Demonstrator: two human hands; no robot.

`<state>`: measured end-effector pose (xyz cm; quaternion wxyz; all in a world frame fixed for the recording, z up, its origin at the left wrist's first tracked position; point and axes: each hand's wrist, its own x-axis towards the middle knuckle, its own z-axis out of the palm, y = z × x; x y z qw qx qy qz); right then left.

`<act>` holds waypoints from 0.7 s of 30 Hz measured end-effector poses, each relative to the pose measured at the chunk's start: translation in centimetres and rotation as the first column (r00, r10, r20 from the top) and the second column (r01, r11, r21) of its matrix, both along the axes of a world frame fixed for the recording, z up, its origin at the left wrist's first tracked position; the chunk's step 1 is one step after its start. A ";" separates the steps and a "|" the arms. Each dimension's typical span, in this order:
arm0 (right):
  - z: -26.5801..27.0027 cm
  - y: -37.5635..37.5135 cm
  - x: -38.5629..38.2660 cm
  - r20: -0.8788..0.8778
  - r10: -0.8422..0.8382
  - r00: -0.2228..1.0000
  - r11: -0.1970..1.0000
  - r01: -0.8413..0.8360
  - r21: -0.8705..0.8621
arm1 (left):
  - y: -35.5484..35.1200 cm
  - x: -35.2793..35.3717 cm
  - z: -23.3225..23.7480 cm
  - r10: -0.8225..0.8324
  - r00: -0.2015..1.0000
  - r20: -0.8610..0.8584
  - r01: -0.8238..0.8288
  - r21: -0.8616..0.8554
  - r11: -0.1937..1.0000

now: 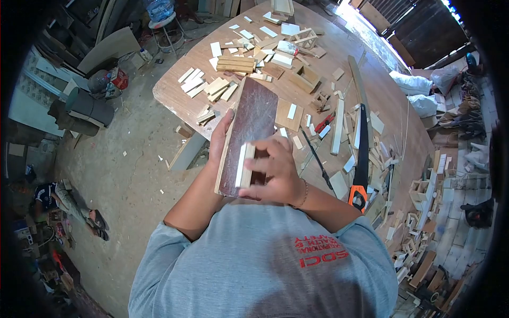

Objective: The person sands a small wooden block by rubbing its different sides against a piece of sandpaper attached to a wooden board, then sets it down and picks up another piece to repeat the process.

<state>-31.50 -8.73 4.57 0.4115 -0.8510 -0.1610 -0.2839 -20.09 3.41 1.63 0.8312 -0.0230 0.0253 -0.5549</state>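
My left hand (218,139) grips the left edge of a dark reddish-brown faced plywood board (255,114), its thumb along the edge and the other fingers hidden beneath. The board is tilted up in front of my chest, and its face looks scuffed. With curled fingers my right hand (281,167) holds a small wooden block (246,165) with a pale, whitish side. The block is against the lower part of the board's face. Slight blur softens the right fingers.
Beyond my hands, a wooden table (175,90) bears cut wood pieces, stacked strips (236,64), a small open wooden box (305,79) and a white bottle (287,48). A handsaw (361,153) lies near my right arm. At far left, a person (58,199) is on the floor.
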 end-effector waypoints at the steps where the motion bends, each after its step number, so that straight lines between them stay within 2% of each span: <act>1: 0.7 -0.4 0.0 0.045 -0.002 0.999 0.995 0.006 -0.098 | 0.0 -0.2 0.2 0.002 1.000 0.013 -0.002 0.026 1.000; 2: -0.2 -1.7 0.8 0.041 -0.006 0.999 0.995 0.010 -0.099 | 0.0 -0.3 0.3 -0.002 1.000 0.010 0.002 0.026 1.000; 4: -3.5 -4.7 3.0 0.025 -0.295 0.955 0.955 0.295 0.014 | -0.3 -0.2 0.6 -0.002 0.996 0.088 -0.024 0.295 0.955; 5: -4.3 -4.7 3.0 -0.032 -0.390 0.920 0.913 0.391 0.118 | 0.1 0.0 -0.2 -0.067 0.982 0.177 0.046 0.121 0.992; 6: -3.6 -3.9 2.4 -0.027 -0.384 0.923 0.916 0.385 0.117 | -0.1 -0.1 0.3 -0.060 0.982 0.181 0.039 0.118 0.992; 8: -1.1 -1.0 0.3 0.066 -0.031 0.997 0.998 0.035 -0.054 | -0.7 -0.5 1.9 0.035 0.999 -0.016 -0.028 0.330 0.944; 9: -0.4 -0.3 -0.1 0.107 0.054 0.993 0.997 -0.048 -0.062 | -0.8 -0.6 2.2 0.049 0.999 -0.004 -0.044 0.368 0.929; 10: -0.5 -0.8 0.2 0.105 0.051 0.993 0.997 -0.045 -0.059 | -0.5 -0.4 1.4 0.047 0.999 -0.007 -0.041 0.371 0.928; 12: -1.0 -3.6 2.0 0.128 -0.042 0.991 0.994 0.055 -0.099 | 0.3 0.5 -1.0 -0.026 0.998 0.055 0.018 0.143 0.990; 13: -2.3 -4.5 3.1 0.009 -0.274 0.962 0.962 0.274 -0.010 | 0.3 0.4 -1.2 -0.043 0.990 0.134 0.032 0.082 0.996; 14: -3.3 -4.5 2.6 0.010 -0.272 0.962 0.962 0.273 -0.012 | 0.2 0.4 -1.3 -0.042 0.990 0.134 0.031 0.081 0.996; 16: -2.0 -2.0 1.8 0.073 -0.185 0.980 0.982 0.181 0.061 | -0.3 0.4 -1.0 -0.008 0.999 0.033 0.007 0.005 1.000; 17: -0.8 -1.0 0.7 0.054 -0.034 0.998 0.999 0.033 0.030 | -0.3 0.2 -0.4 0.001 1.000 -0.004 -0.001 0.068 0.998; 18: -0.6 -1.1 0.6 0.051 -0.038 0.998 0.999 0.037 0.035 | -0.2 0.0 -0.1 -0.003 1.000 -0.007 0.004 0.073 0.997; 20: -0.4 -2.3 1.1 0.099 0.004 0.995 0.986 0.013 -0.164 | -0.2 -0.2 0.1 0.023 0.998 0.052 -0.036 0.269 0.962; 21: -1.7 -3.6 2.3 0.113 -0.162 0.980 0.977 0.175 -0.119 | 0.1 0.3 -1.0 -0.021 0.997 0.071 0.013 0.118 0.993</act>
